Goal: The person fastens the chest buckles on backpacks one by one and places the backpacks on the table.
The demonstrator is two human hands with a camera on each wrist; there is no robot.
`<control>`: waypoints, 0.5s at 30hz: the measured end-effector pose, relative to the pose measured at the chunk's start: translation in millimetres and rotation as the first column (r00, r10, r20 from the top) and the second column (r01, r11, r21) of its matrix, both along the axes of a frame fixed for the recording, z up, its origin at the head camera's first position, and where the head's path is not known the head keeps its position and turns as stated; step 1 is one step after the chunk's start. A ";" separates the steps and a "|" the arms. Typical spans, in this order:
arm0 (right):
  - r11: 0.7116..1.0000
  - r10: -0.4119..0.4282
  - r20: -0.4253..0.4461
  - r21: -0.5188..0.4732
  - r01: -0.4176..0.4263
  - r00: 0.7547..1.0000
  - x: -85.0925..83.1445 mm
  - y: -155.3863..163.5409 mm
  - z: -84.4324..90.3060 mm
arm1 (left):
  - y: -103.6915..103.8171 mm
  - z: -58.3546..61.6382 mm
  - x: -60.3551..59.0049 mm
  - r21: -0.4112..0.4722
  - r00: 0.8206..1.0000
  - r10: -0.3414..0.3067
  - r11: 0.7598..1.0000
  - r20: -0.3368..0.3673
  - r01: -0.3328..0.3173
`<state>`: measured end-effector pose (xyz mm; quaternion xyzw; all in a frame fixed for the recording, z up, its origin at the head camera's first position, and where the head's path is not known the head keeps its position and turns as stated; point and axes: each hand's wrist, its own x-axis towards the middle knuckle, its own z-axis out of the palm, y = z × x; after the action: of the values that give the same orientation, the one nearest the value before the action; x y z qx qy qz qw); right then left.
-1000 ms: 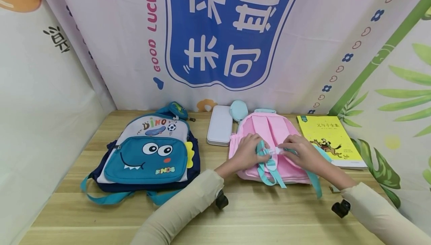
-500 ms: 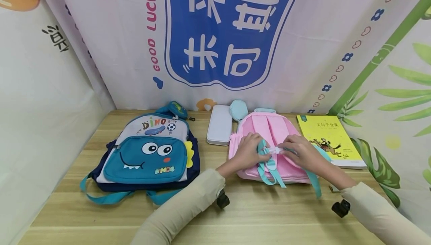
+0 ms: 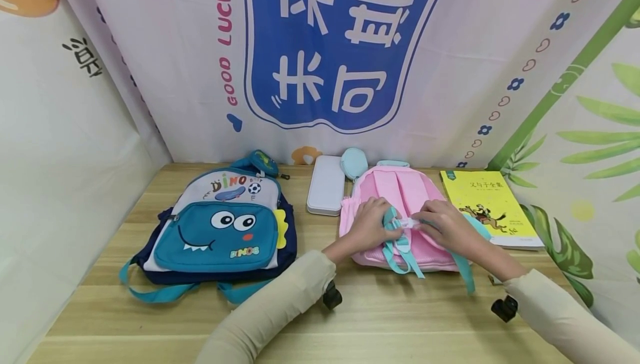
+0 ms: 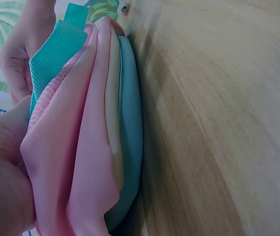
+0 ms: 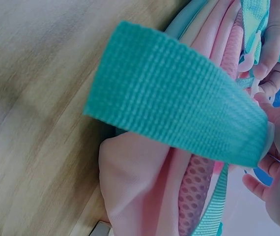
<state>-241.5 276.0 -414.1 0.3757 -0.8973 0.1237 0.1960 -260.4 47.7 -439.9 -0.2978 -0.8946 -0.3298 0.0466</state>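
Observation:
A pink backpack (image 3: 372, 255) lies back side up on the table, its padded straps and mesh panel facing up. Over its middle, a pale see-through buckle (image 3: 409, 223) sits between both hands. My left hand (image 3: 371, 224) pinches the buckle's left end, where a teal strap (image 3: 389, 217) loops through it. My right hand (image 3: 446, 228) pinches the right end between thumb and fingers. In the right wrist view a loose teal strap end (image 5: 174, 93) hangs close to the camera. The left wrist view shows the bag's pink side (image 4: 88, 162), and the buckle is hidden there.
To the left lies a blue dinosaur backpack (image 3: 217, 236), its teal straps trailing forward. A white case (image 3: 326, 185) and a round light-blue pouch (image 3: 354, 163) are behind, near the printed curtain (image 3: 200, 75). A yellow book (image 3: 492, 208) lies right of the pink backpack.

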 end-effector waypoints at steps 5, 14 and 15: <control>1.000 0.010 -0.014 -0.002 -0.010 1.000 -0.3 0.8 -1.1 | 0.2 -0.1 0.1 0.004 1.000 -0.010 1.000 0.005 0.010; 0.998 0.068 -0.111 0.007 -0.068 0.991 0.2 1.6 -4.5 | 0.0 0.8 -0.2 -0.034 1.000 -0.024 0.999 -0.003 0.024; 0.997 0.071 -0.116 0.008 -0.071 0.991 0.1 1.8 -5.3 | 0.0 0.8 0.0 -0.035 1.000 -0.025 0.999 -0.002 0.025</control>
<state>-241.4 277.8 -419.4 0.4143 -0.8707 0.1066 0.2428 -260.4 47.7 -439.1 -0.3101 -0.8965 -0.3141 0.0384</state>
